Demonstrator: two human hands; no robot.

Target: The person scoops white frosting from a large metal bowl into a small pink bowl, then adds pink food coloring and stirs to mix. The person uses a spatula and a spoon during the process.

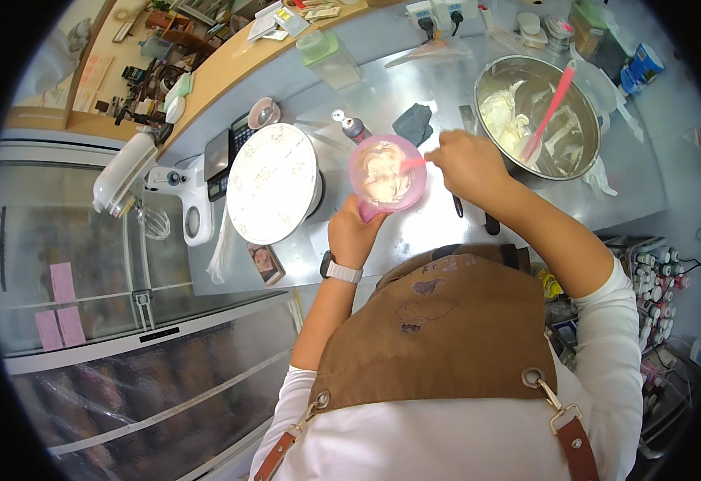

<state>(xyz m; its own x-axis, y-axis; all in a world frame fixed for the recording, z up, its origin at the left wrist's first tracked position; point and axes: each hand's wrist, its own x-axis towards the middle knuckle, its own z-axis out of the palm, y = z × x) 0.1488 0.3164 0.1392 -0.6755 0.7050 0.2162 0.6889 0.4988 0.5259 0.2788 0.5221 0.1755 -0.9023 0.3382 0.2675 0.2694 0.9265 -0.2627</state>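
My left hand (355, 231) is wrapped round the handle of a pink plastic jug (422, 191) and keeps it over the metal table. Whitish-pink cream (385, 173) fills the jug. The fingers of my right hand (472, 167) are closed on the handle end of a small pink spatula (412, 164), its other end in the cream. Just beyond the jug stand a small bottle (356, 128) with its cap up and a crumpled dark cloth (413, 124). To the left is a round white cake turntable (272, 186).
A large steel bowl (593, 148) at the right holds white cream and another pink spatula (556, 103). Dark-handled tools (491, 224) lie near the front edge. A phone (266, 263), a scale (219, 154) and a stand mixer (190, 180) are on the left.
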